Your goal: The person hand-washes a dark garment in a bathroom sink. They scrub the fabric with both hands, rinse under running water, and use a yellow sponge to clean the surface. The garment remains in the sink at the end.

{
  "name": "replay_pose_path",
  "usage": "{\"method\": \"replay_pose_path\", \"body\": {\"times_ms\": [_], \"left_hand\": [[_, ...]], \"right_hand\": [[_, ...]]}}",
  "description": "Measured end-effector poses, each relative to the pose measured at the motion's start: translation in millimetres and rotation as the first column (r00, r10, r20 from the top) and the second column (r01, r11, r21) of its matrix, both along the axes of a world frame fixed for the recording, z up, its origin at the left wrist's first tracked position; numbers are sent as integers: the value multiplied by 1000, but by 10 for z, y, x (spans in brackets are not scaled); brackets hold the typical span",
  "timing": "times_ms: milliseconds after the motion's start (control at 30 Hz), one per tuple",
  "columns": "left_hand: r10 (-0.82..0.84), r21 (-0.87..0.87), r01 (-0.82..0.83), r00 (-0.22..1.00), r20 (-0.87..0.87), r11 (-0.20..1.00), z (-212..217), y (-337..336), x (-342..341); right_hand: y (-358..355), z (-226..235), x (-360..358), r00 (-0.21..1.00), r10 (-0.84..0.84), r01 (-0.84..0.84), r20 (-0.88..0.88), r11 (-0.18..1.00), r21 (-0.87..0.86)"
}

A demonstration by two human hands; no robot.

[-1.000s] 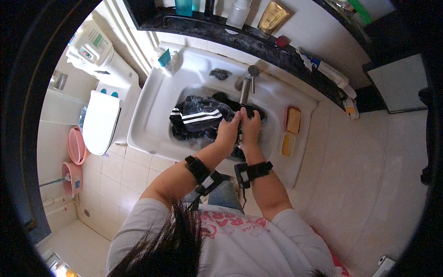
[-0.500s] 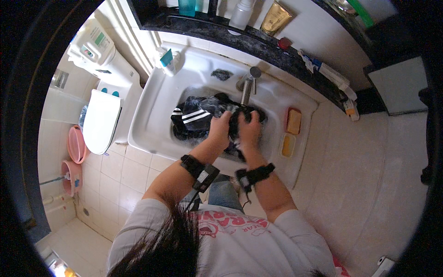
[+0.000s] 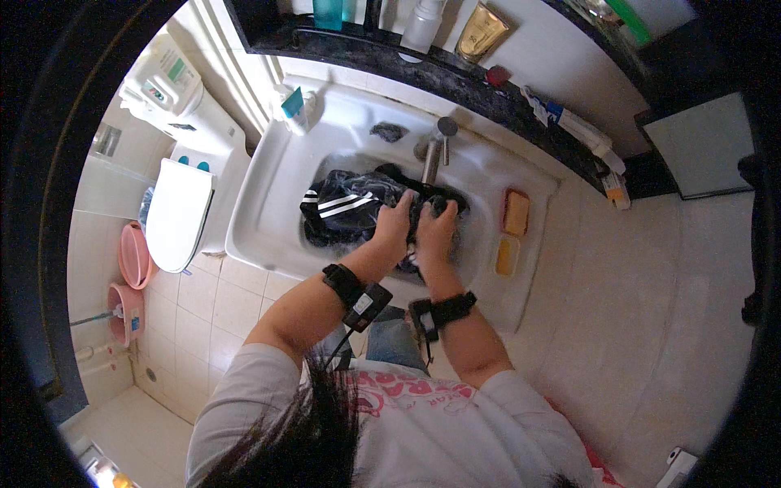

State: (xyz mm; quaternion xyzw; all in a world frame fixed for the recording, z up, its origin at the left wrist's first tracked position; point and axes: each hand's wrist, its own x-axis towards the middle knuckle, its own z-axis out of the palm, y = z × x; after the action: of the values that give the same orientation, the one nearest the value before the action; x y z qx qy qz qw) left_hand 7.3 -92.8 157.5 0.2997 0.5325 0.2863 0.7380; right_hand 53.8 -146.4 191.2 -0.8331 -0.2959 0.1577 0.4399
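A wet black garment with white stripes (image 3: 346,203) lies bunched in the white sink (image 3: 264,224), in soapy water. My left hand (image 3: 394,224) is closed on a fold of it near the middle of the basin. Close beside it, my right hand (image 3: 435,226) grips another bunch of the same dark cloth. The two hands are only a small gap apart, just on the near side of the metal faucet (image 3: 431,159). Part of the cloth lies under my hands, and my fingertips are partly hidden in it.
On the sink's right rim sit a soap bar in a red dish (image 3: 515,213) and a yellow bar in a clear dish (image 3: 507,256). A white tube with a teal cap (image 3: 294,110) stands at the back left corner. A dark shelf (image 3: 358,53) with bottles runs behind.
My hands have come slightly closer together, the right one shifting a little to the left. The cloth between them has been squeezed and moved; the striped part stays on the left.
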Motion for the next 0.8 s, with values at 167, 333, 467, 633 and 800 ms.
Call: {"method": "replay_pose_path", "body": {"times_ms": [167,333,467,633,800], "left_hand": [[-28,-199,49,994,110,979,18,41,-9],[-15,-135,10,999,-40,991,0,23,10],[-126,-322,163,983,134,932,-24,25,-57],[92,-235,49,829,552,971,-136,86,-250],[-320,56,315,924,208,947,-373,-160,-431]], "right_hand": [[45,125,49,992,25,-27,-127,1000,-11],[63,28,129,981,183,-192,-69,966,-171],[69,-283,462,970,94,-108,222,993,49],[-220,-859,1061,988,152,-148,-14,979,140],[-411,-1252,1124,445,476,-438,-758,854,280]]}}
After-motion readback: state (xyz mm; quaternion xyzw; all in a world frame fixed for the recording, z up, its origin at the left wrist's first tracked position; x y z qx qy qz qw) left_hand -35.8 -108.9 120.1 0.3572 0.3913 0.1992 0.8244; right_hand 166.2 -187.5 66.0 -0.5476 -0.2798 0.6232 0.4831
